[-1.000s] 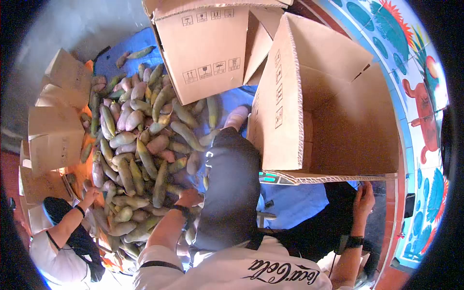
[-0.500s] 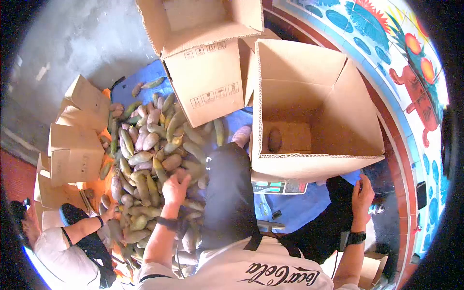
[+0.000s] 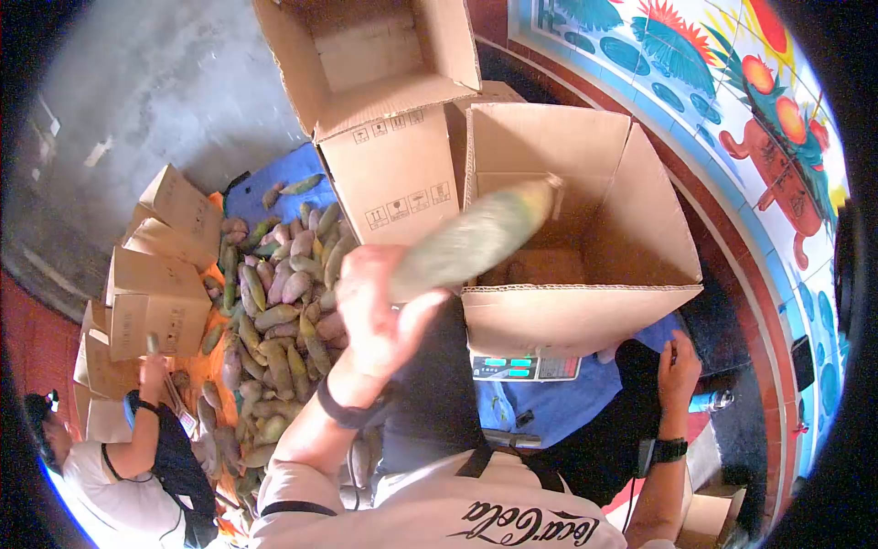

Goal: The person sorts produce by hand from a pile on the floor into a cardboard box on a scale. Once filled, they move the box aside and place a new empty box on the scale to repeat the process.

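Left fingers clasp fruit | crossing box edge | interior roomy

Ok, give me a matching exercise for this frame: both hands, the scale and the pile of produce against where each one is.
1 left hand
2 right hand
3 scale
4 pile

A under the open box
B on the floor beside the small boxes
C resting on the dark knee
D raised, gripping a long green fruit

Pairs: 1-D, 2-C, 3-A, 4-B.

Coca-Cola script on white shirt; handling symbols on cardboard box.
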A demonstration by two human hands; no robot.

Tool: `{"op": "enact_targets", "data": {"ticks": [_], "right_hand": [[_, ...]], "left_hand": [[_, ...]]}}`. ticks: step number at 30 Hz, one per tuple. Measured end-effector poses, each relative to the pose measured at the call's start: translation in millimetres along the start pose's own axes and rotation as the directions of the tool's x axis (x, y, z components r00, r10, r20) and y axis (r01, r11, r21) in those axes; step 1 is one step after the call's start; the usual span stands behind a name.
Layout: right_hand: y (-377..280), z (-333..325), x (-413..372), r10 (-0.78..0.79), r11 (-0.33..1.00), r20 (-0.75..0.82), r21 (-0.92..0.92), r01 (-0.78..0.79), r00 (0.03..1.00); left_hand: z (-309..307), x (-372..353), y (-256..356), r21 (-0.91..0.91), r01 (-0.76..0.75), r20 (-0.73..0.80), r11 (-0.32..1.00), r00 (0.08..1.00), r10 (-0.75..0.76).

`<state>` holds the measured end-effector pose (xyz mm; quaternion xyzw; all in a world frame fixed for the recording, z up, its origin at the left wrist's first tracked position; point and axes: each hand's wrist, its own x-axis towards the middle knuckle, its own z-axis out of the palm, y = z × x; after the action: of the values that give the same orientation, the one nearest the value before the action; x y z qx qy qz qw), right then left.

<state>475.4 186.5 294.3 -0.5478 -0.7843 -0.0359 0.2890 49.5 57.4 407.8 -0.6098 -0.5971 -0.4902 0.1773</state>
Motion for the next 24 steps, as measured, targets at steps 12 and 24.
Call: {"op": "enact_targets", "data": {"ticks": [12, 24], "right_hand": [[-4, -2, 2, -0.026, 0.999, -0.025, 0.033, 0.027, 0.999], [-5, -3, 2, -0.028, 0.999, 0.041, -0.026, 0.029, 0.999]], "left_hand": [[62, 23, 20, -0.033, -0.12, 0.301, 0.992, 0.945, 0.124], [32, -10, -15, -0.206, 0.109, 0.173, 0.972, 0.982, -0.073]]}}
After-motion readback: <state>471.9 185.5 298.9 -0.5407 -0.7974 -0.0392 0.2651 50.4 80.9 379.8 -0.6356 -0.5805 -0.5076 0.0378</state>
